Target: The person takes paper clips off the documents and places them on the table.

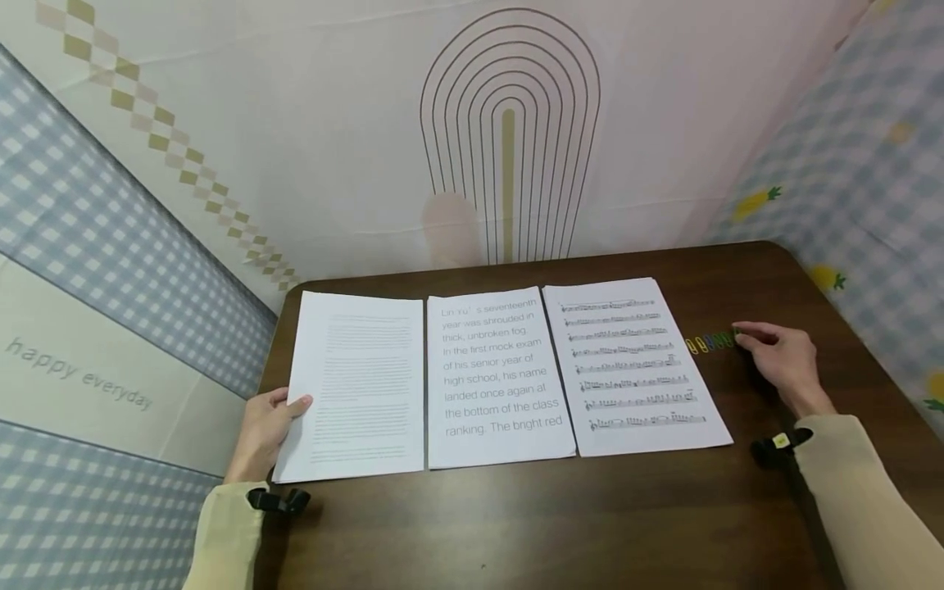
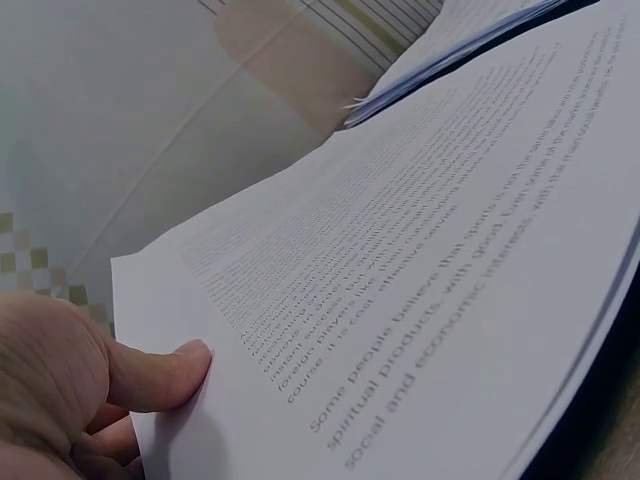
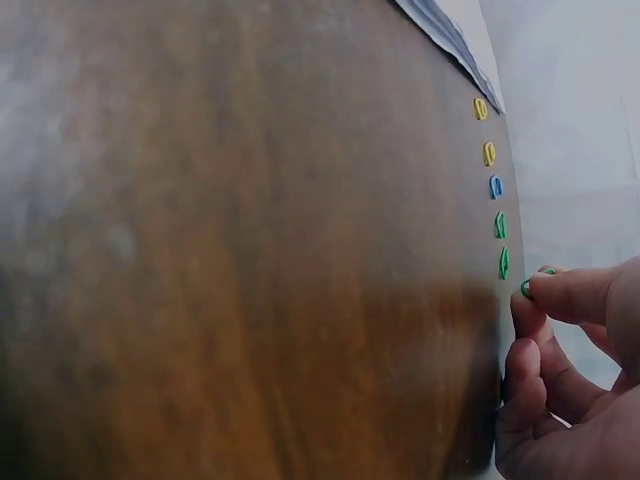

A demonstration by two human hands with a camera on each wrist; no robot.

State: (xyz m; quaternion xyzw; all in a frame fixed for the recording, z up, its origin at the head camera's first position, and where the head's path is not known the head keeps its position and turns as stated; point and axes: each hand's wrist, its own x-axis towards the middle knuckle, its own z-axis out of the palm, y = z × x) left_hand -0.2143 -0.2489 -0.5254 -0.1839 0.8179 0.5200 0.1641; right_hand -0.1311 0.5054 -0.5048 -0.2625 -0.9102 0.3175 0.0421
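My left hand grips the left edge of the left stack of printed paper, thumb on top and fingers beneath. That stack's edge looks slightly raised in the left wrist view. At the table's right side, my right hand pinches a green paper clip between thumb and index finger. Beside it a row of paper clips lies on the table: two green ones, the nearer being this green clip, then a blue clip and two yellow clips, including this yellow clip.
A middle stack in large print and a sheet-music stack lie side by side, right of the left stack. Under everything is a dark wooden table. Patterned cloth hangs behind and at both sides.
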